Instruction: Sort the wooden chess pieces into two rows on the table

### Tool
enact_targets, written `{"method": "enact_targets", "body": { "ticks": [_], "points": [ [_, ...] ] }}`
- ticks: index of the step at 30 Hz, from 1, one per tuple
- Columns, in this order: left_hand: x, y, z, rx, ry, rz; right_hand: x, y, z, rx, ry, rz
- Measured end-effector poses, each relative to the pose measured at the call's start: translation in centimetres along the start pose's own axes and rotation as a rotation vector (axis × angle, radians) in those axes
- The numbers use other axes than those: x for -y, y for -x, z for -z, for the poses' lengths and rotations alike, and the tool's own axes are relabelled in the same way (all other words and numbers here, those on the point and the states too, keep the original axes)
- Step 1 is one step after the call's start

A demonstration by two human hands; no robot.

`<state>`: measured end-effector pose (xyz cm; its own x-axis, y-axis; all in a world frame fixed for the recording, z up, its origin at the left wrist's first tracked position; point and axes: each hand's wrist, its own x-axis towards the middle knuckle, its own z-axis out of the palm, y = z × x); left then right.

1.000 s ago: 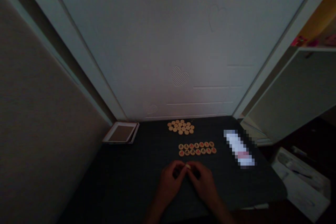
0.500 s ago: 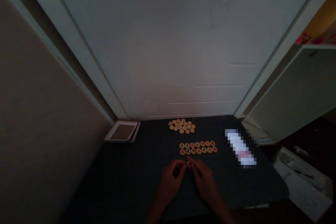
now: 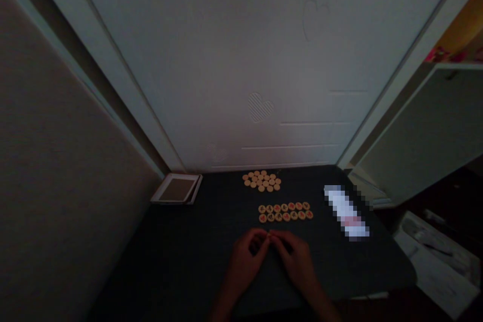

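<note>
On a dark table [image 3: 181,261] my left hand [image 3: 247,256] and my right hand [image 3: 296,256] meet fingertip to fingertip, both with curled, pinched fingers. What sits between the fingertips is too dim to name. Just beyond them lie two neat rows of round wooden pieces [image 3: 286,212] with red and dark marks face up. Farther back, against the wall, is a loose cluster of blank-faced wooden pieces [image 3: 262,181].
A shallow white-rimmed box [image 3: 176,188] rests at the table's back left corner. A blurred white strip [image 3: 346,212] lies to the right. A white door panel [image 3: 264,70] stands behind; a cabinet [image 3: 422,136] and white items on the floor are at right.
A pale piece showed at my fingertips earlier; now the fingers close over that spot and it no longer shows. The hands stay together in front of the rows.
</note>
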<state>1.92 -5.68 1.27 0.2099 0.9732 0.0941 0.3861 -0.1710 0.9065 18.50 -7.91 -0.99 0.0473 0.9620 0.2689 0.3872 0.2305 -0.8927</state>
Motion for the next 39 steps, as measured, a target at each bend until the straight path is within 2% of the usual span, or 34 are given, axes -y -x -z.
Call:
{"method": "enact_targets", "body": {
  "ticks": [7, 12, 17, 27, 39],
  "points": [
    [-0.25, -0.20, 0.04, 0.004, 0.012, 0.024, 0.34, -0.03, 0.18, 0.071, 0.014, 0.109],
    [-0.14, -0.20, -0.03, -0.002, 0.035, 0.028, 0.45, 0.06, 0.00, 0.052, 0.037, 0.168],
    [-0.44, -0.07, 0.11, 0.015, 0.025, 0.020, 0.29, 0.26, -0.16, 0.017, 0.053, 0.172],
    [-0.54, 0.05, 0.18, 0.029, -0.004, -0.010, 0.51, 0.50, -0.04, 0.051, 0.056, 0.186],
    [-0.26, 0.13, 0.24, 0.062, -0.012, -0.016, 0.48, 0.16, 0.28, 0.036, 0.000, 0.064]
  ]
}}
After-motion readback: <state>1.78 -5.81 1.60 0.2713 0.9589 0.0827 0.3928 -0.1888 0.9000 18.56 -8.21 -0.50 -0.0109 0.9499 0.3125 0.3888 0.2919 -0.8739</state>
